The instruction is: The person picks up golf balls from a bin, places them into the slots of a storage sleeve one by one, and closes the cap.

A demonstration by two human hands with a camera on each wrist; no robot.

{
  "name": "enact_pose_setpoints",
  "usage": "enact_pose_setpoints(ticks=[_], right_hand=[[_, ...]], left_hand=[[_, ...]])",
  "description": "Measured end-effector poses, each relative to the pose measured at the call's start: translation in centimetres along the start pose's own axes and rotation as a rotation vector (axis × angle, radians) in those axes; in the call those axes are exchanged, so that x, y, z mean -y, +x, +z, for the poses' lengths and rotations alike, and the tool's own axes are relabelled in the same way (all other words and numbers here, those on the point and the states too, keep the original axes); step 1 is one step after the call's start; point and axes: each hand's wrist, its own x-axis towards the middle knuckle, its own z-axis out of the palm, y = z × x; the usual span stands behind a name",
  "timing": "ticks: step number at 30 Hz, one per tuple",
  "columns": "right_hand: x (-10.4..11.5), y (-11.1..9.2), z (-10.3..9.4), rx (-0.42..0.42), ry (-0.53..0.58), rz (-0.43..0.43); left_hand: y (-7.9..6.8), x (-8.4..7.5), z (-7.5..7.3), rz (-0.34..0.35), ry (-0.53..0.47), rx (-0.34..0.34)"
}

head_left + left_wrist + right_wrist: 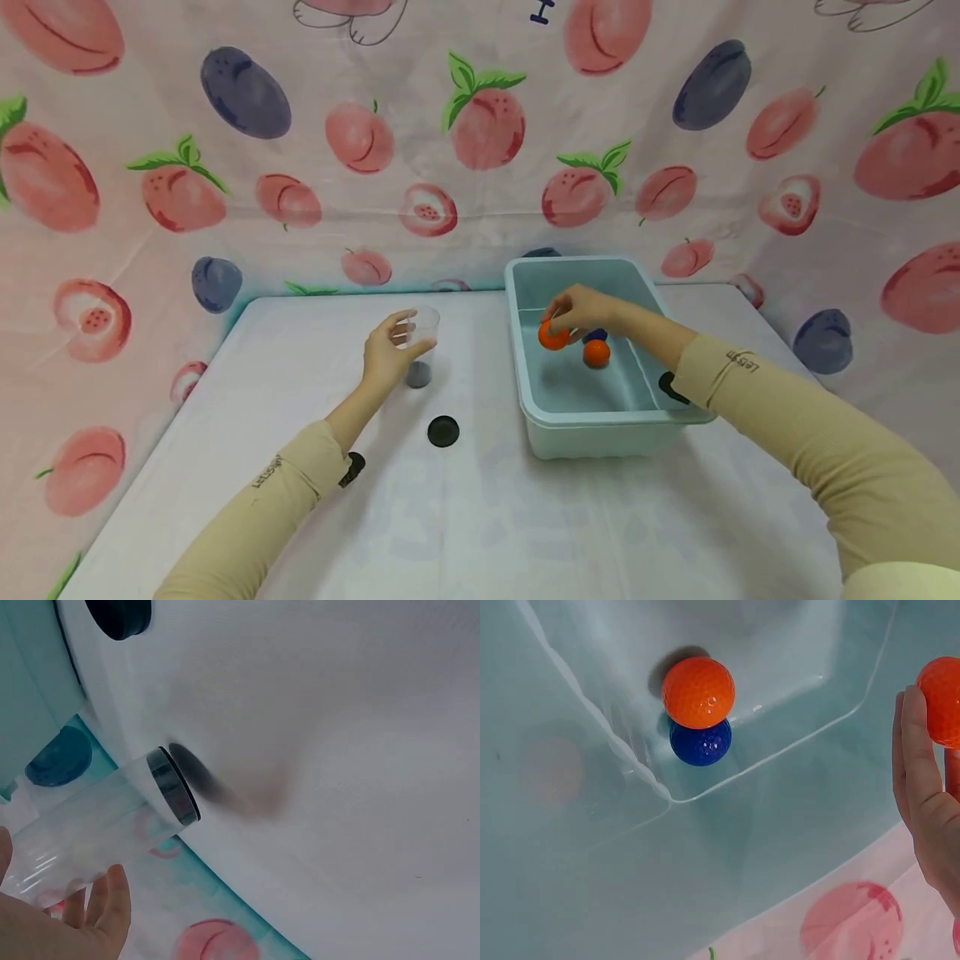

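My left hand (pixel 385 354) grips a clear cylindrical jar (pixel 425 323) around its side, thumb on one side and fingers on the other. The jar has a black base (pixel 175 787), and in the left wrist view a shadow lies just off it on the table. Inside the basin, my right hand (pixel 587 308) pinches an orange golf ball (pixel 553 336) above the floor. A second orange golf ball (pixel 698 692) lies on the basin floor, touching a blue golf ball (pixel 701 744). A round black lid (pixel 443 431) rests on the table near the jar.
The pale blue-green basin (pixel 600 417) stands on the right of the white-covered table (pixel 480 517), its walls rising around the balls. Behind the table hangs a fruit-print cloth (pixel 480 208). My right forearm passes over the basin's right rim.
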Motion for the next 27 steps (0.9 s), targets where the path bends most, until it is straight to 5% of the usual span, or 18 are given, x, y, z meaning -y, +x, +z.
enact_pose_setpoints(ticks=[15,27], right_hand=[[1.2,-0.8,-1.5,-0.073,0.063,0.001],[2.8,-1.0,-1.7,-0.101,0.207,-0.020]], left_hand=[[0.2,-2.7,1.0,0.082,0.052,0.053],[-0.2,-4.8,3.1,0.230,0.025,0.087]])
